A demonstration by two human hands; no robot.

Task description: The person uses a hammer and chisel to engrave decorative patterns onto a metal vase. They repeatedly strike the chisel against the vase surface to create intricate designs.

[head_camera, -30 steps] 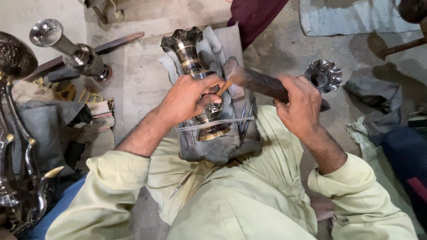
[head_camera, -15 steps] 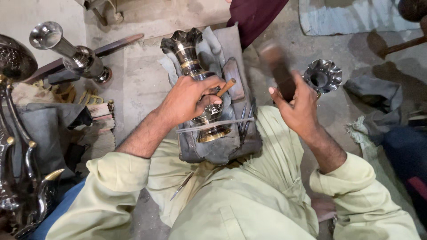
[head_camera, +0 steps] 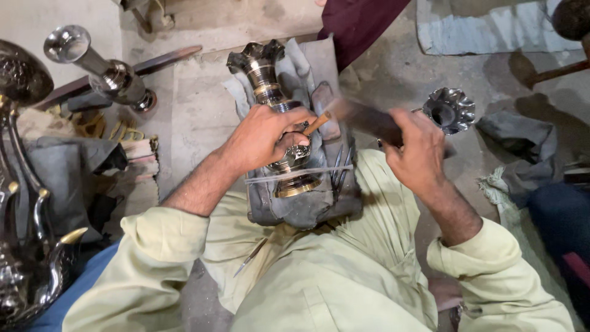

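A craftsperson in pale green clothes sits on a rough concrete floor (head_camera: pixel 196 117), working a turned metal vase (head_camera: pixel 276 117) of ribbed silver-and-brass finish. The vase lies on its side across a grey cloth pad (head_camera: pixel 307 203) on the person's lap, held by a thin band (head_camera: pixel 295 175) stretched across near its foot. Its long axis runs away from the body: the brass-rimmed round base points towards the worker, the scalloped dark mouth towards the far wall.

The left hand (head_camera: pixel 267 138) covers the vase's middle, fingers curled and pinching a small wooden-handled chisel (head_camera: pixel 316 123) against the metal; this hand hides much of the stem. The right hand (head_camera: pixel 418 150) has a closed grip around the handle of a dark hammer (head_camera: pixel 362 117), blurred, its head just beside the chisel's end.

A second fluted vase (head_camera: pixel 452 109) lies behind the right hand, mouth towards the camera. To the left a polished chrome candlestick-like piece (head_camera: pixel 104 71) lies on a dark strip, and large engraved silver vessels (head_camera: pixel 24 184) fill the left edge. Slim steel punches (head_camera: pixel 341 166) rest on the pad beside the vase's base. Grey rags (head_camera: pixel 516 141) lie to the right.
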